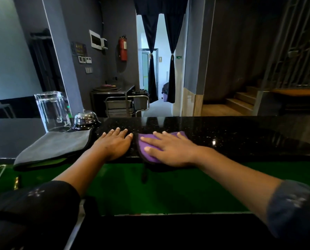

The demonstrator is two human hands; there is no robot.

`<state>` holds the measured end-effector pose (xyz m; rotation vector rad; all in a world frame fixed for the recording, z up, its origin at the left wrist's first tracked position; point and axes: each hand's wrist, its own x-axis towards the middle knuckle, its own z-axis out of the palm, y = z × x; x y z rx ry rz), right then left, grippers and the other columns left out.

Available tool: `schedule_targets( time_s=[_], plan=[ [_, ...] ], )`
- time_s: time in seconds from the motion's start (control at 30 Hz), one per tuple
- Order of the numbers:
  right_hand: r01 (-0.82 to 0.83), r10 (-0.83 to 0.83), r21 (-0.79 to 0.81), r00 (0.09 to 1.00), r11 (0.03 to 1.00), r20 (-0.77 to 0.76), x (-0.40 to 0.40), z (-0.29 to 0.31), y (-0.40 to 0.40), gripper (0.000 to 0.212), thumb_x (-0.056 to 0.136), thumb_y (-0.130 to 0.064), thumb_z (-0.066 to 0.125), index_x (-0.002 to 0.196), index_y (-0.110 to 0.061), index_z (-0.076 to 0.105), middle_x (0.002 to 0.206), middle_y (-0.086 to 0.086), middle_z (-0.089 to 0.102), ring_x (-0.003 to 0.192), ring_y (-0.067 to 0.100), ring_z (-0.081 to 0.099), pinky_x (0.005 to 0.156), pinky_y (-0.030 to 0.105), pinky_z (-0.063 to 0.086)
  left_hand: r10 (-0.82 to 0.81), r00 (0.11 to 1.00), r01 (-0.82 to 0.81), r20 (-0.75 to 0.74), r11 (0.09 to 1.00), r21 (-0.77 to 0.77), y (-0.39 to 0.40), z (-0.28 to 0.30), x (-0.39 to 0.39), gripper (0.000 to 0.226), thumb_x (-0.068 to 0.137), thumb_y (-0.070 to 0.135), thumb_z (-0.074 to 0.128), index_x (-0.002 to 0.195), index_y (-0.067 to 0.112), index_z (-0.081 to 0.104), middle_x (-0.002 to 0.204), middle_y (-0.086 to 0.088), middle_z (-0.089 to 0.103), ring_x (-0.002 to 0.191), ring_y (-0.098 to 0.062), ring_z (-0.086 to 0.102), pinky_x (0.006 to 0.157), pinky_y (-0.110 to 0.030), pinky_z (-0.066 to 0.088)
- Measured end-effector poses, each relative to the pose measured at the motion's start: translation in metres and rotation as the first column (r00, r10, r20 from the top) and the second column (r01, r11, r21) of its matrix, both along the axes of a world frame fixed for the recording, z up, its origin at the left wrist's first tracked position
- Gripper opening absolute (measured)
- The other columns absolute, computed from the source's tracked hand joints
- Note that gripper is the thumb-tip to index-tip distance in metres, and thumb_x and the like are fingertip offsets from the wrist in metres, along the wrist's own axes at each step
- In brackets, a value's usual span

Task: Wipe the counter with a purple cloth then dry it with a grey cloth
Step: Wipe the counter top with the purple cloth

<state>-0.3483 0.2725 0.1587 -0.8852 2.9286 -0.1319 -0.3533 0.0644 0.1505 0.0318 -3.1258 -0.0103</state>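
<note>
The right hand lies flat, fingers spread, pressing the purple cloth onto the black counter at its near edge: the wiping step. The left hand rests open beside it, holding nothing. Left, the grey cloth waits for drying; next, sweep rightward.

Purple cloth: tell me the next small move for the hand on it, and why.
Probably slide the right hand sideways to the right, pressing the purple cloth along the black counter. The palm already lies flat on the cloth, a long bare stretch of counter lies that way, and the left hand rests beside it. The grey cloth lies untouched, so drying comes later.
</note>
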Motion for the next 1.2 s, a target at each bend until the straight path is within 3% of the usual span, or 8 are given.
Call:
schedule_targets(
  time_s=[0.17, 0.37, 0.5, 0.67, 0.87, 1.03, 1.2],
  plan=[
    [0.222, -0.223, 0.046, 0.974, 0.974, 0.028, -0.025, 0.007, 0.065, 0.054, 0.095, -0.064, 0.012, 0.147, -0.053, 0.002, 0.162, -0.006, -0.001, 0.149, 0.023, 0.002, 0.115, 0.055, -0.001, 0.042, 0.999, -0.041, -0.017, 0.995, 0.096, 0.002, -0.007, -0.002, 0.066, 0.093, 0.056, 0.003, 0.152, 0.027, 0.010, 0.160, -0.005, 0.005, 0.147, -0.024, 0.003, 0.118, -0.047, 0.002],
    [0.402, -0.402, 0.008, 0.915, 0.915, 0.043, -0.065, 0.010, 0.013, 0.059, 0.097, -0.062, 0.013, 0.151, -0.042, 0.002, 0.162, 0.007, -0.006, 0.148, 0.034, -0.005, 0.113, 0.063, -0.008, 0.094, 0.996, -0.089, -0.013, 0.975, 0.201, 0.007, 0.000, 0.006, 0.062, 0.097, 0.053, 0.011, 0.152, 0.025, 0.011, 0.160, -0.002, 0.002, 0.147, -0.020, 0.001, 0.118, -0.042, -0.002],
    [0.300, -0.299, -0.003, 0.952, 0.954, 0.060, -0.040, 0.010, -0.015, 0.059, 0.096, -0.063, 0.013, 0.151, -0.045, 0.001, 0.162, 0.006, -0.007, 0.148, 0.033, -0.007, 0.112, 0.062, -0.010, 0.088, 0.996, -0.083, -0.017, 0.977, 0.197, 0.005, 0.004, 0.007, 0.061, 0.097, 0.051, 0.006, 0.152, 0.027, 0.011, 0.160, -0.002, 0.003, 0.147, -0.020, 0.001, 0.118, -0.043, -0.001],
    [0.117, -0.117, 0.001, 0.993, 0.993, -0.005, 0.001, 0.000, 0.010, 0.055, 0.094, -0.066, 0.012, 0.147, -0.054, 0.003, 0.163, -0.003, -0.002, 0.149, 0.023, -0.001, 0.115, 0.055, -0.006, 0.072, 0.997, -0.066, -0.035, 0.987, 0.146, 0.004, -0.006, 0.001, 0.066, 0.092, 0.055, -0.001, 0.152, 0.029, 0.010, 0.160, -0.003, 0.006, 0.147, -0.023, 0.003, 0.118, -0.047, 0.001],
    [0.233, -0.233, -0.010, 0.972, 0.972, 0.017, -0.052, 0.004, -0.035, 0.057, 0.096, -0.063, 0.014, 0.150, -0.048, 0.005, 0.163, 0.002, -0.003, 0.149, 0.028, -0.003, 0.113, 0.060, -0.007, 0.088, 0.995, -0.079, -0.038, 0.976, 0.204, 0.003, -0.007, -0.001, 0.066, 0.092, 0.058, -0.001, 0.152, 0.031, 0.010, 0.160, -0.002, 0.006, 0.147, -0.020, 0.003, 0.119, -0.044, 0.000],
    [0.321, -0.320, -0.021, 0.947, 0.947, 0.015, -0.087, 0.007, -0.073, 0.062, 0.097, -0.061, 0.015, 0.153, -0.036, 0.004, 0.162, 0.012, -0.005, 0.147, 0.037, -0.007, 0.110, 0.065, -0.010, 0.052, 0.998, -0.047, -0.025, 0.986, 0.160, 0.001, -0.001, 0.001, 0.066, 0.092, 0.059, -0.004, 0.151, 0.033, 0.006, 0.160, -0.002, 0.005, 0.147, -0.019, 0.003, 0.119, -0.044, 0.002],
    [0.288, -0.288, -0.016, 0.957, 0.957, 0.019, -0.103, 0.004, -0.007, 0.064, 0.093, -0.067, 0.014, 0.151, -0.043, 0.005, 0.163, 0.005, -0.001, 0.148, 0.035, -0.001, 0.112, 0.066, -0.004, 0.056, 0.998, -0.050, -0.021, 0.978, 0.202, 0.002, 0.003, 0.006, 0.066, 0.092, 0.060, -0.002, 0.151, 0.033, 0.006, 0.160, 0.000, 0.006, 0.147, -0.017, 0.003, 0.119, -0.042, 0.001]
  ],
)
